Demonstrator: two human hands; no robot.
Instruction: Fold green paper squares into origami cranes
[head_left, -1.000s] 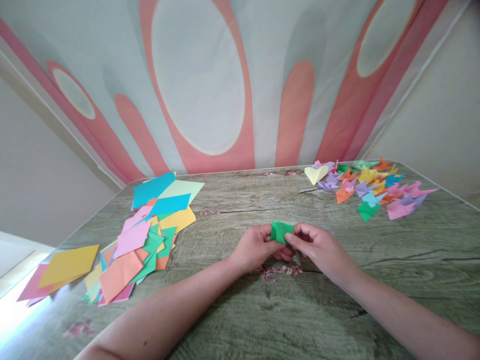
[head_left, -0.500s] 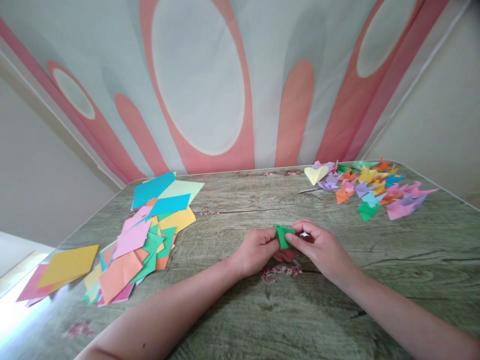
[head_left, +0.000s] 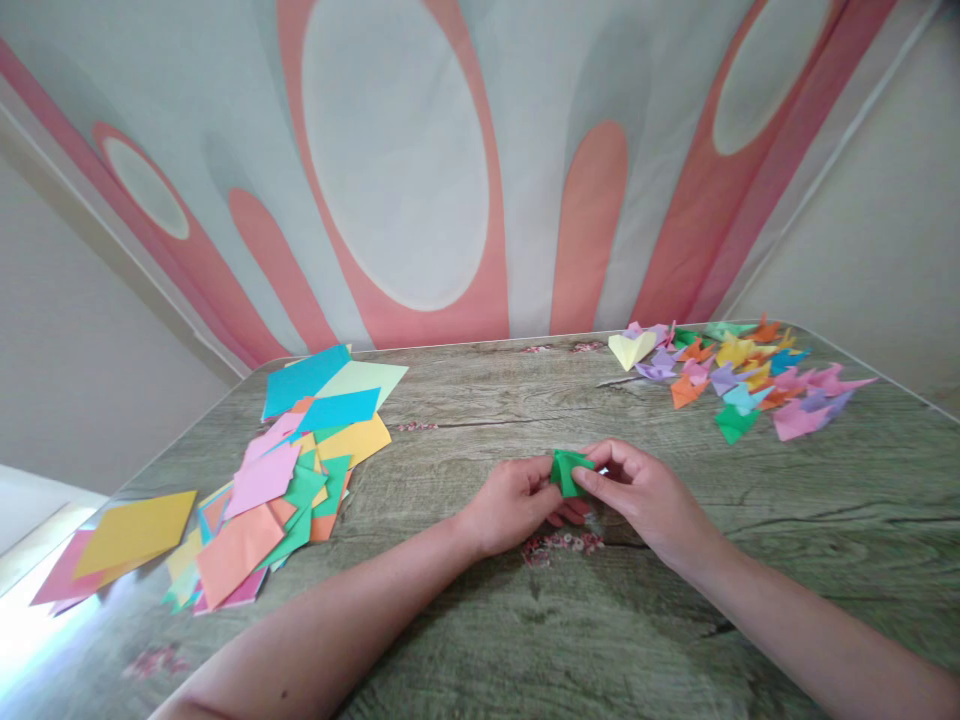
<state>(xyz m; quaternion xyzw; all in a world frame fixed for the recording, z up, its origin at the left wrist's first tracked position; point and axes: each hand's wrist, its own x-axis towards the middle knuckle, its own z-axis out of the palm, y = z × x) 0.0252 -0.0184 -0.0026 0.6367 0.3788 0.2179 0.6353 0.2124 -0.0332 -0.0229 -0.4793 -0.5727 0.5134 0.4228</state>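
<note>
A small folded piece of green paper (head_left: 568, 474) is held between my two hands, over the middle of the wood-patterned table (head_left: 465, 620). My left hand (head_left: 519, 505) is closed on its left side, with the lower fingers curled beneath. On the right side, my right hand (head_left: 637, 487) pinches the paper between thumb and fingers. The folds partly stand up, and the fingers hide some of the paper's edges.
On the left lies a loose pile of coloured paper sheets (head_left: 262, 480), with yellow sheets (head_left: 135, 535) near the table's left edge. Several folded paper cranes (head_left: 742, 375) are gathered at the back right. A patterned curtain (head_left: 525, 200) hangs behind the table.
The green paper shows a wider, more opened face between my fingers. My left thumb has shifted slightly lower on it; the sheets and cranes stay where they were.
</note>
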